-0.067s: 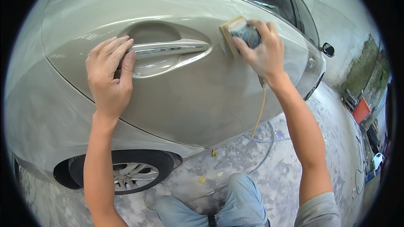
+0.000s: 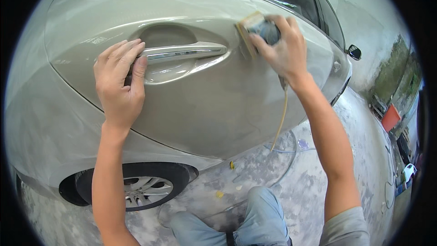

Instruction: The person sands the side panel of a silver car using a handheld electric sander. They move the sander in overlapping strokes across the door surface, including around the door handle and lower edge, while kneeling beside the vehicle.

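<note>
A beige car door (image 2: pixel 191 114) fills the middle of the view, its paint dull and hazy in places. At its chrome-trimmed door handle (image 2: pixel 186 53), my left hand (image 2: pixel 119 82) is closed round the left end, the thumb below and the fingers over it. To the right of the handle, my right hand (image 2: pixel 287 48) grips a sander (image 2: pixel 266 31) with a dark and blue body and a yellowish pad. The pad's flat side faces the door panel; I cannot tell if it fully touches. From the sander's lower end hangs a yellowish hose (image 2: pixel 283 118).
Below the door stands the rear wheel (image 2: pixel 145 189). A grey hose (image 2: pixel 289 168) loops over the dusty floor (image 2: pixel 314 196), near small yellow bits (image 2: pixel 219 194). The side mirror (image 2: pixel 354 52) juts out ahead. An orange-red bin (image 2: pixel 391 118) stands by the wall at far right.
My right hand and the sander have shifted slightly up and to the left on the door. My left hand stays at the handle.
</note>
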`<state>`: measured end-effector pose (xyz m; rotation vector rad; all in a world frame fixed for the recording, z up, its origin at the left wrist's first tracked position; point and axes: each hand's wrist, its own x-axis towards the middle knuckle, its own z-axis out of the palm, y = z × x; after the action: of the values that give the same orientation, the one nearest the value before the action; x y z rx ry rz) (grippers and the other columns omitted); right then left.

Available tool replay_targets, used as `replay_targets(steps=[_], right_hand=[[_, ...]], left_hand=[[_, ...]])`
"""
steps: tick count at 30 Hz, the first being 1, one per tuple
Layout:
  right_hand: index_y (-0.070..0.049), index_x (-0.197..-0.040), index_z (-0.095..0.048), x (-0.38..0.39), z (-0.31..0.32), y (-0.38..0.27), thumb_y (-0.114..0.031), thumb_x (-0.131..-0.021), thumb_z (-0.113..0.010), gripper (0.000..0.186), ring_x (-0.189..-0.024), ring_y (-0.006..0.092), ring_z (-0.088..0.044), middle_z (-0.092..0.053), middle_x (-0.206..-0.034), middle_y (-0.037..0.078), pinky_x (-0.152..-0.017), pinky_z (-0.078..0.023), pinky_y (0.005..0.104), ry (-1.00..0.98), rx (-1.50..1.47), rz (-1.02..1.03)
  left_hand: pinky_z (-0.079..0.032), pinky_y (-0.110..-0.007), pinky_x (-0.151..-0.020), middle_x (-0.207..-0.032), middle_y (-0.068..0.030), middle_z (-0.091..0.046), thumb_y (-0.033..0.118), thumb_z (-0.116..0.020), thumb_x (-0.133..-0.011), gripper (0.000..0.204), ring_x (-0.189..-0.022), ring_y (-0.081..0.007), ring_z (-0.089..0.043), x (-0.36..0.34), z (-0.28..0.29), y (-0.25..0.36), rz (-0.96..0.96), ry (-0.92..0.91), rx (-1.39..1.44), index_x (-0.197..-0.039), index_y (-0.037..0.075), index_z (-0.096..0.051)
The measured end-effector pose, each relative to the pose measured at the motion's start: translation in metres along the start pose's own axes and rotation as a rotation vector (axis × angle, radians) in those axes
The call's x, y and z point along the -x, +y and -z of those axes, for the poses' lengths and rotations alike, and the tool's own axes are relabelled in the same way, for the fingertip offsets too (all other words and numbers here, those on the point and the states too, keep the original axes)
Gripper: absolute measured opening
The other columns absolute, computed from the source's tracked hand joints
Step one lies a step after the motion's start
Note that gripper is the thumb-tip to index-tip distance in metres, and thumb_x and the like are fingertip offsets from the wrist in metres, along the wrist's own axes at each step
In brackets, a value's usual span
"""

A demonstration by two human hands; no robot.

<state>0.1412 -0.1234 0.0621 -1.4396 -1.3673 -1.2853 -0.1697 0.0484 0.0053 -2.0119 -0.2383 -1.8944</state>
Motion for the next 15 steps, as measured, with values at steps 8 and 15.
replay_targets(steps=[8,15], right_hand=[[-0.009,-0.118,-0.077,-0.073,-0.017,-0.019,-0.050,-0.081,-0.085,0.056,-0.093,0.0368,-0.072,-0.073,-0.104,0.017,-0.086,-0.057,0.0435,-0.081,0.042,-0.006],[-0.006,-0.119,-0.073,0.006,0.001,0.038,-0.040,-0.083,-0.089,0.052,-0.096,0.0345,-0.071,-0.073,-0.105,0.018,-0.086,-0.056,0.0438,0.004,0.010,-0.043]], left_hand=[[-0.042,-0.048,-0.117,-0.140,-0.0152,-0.070,0.019,-0.076,-0.099,0.042,-0.134,-0.0343,-0.061,0.022,0.012,-0.009,0.073,-0.042,-0.150,-0.137,0.001,-0.071],[-0.014,-0.062,-0.133,-0.179,-0.0292,-0.014,0.048,-0.085,-0.086,0.120,-0.168,-0.0434,-0.014,0.058,-0.018,0.044,0.067,-0.264,-0.157,-0.169,-0.010,-0.021]])
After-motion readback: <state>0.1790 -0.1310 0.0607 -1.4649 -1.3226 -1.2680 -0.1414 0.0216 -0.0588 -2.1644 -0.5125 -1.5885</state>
